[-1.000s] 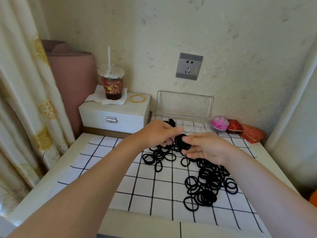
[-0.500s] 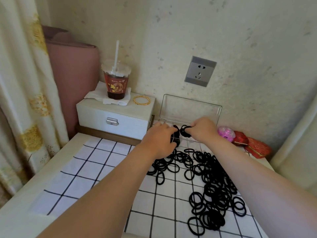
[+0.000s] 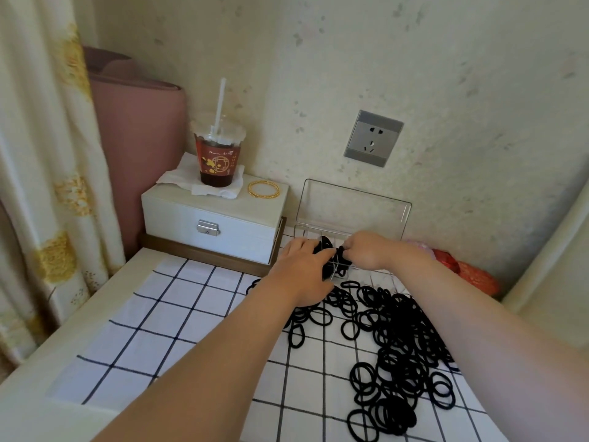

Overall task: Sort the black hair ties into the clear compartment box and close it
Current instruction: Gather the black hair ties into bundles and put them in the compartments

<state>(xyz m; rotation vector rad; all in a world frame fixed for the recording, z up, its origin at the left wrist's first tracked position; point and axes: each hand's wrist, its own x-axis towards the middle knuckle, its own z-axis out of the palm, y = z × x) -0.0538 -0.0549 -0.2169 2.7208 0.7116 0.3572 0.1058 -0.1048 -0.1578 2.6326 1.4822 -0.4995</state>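
Two hands are in view, one left hand (image 3: 302,269) and one right hand (image 3: 371,252). There is one clear compartment box (image 3: 350,205). The black hair ties (image 3: 398,339) run to several dozen, too tangled for an exact count. The counter (image 3: 32,393) carries one checked cloth (image 3: 191,314), one white drawer chest (image 3: 210,218), one cup (image 3: 218,157) with one straw (image 3: 220,100), and one napkin (image 3: 177,178). The gold bangles (image 3: 264,189) look like two. One socket (image 3: 373,138) is on the wall.

The left hand (image 3: 302,269) and right hand (image 3: 371,254) hide most of the compartment box (image 3: 350,204).
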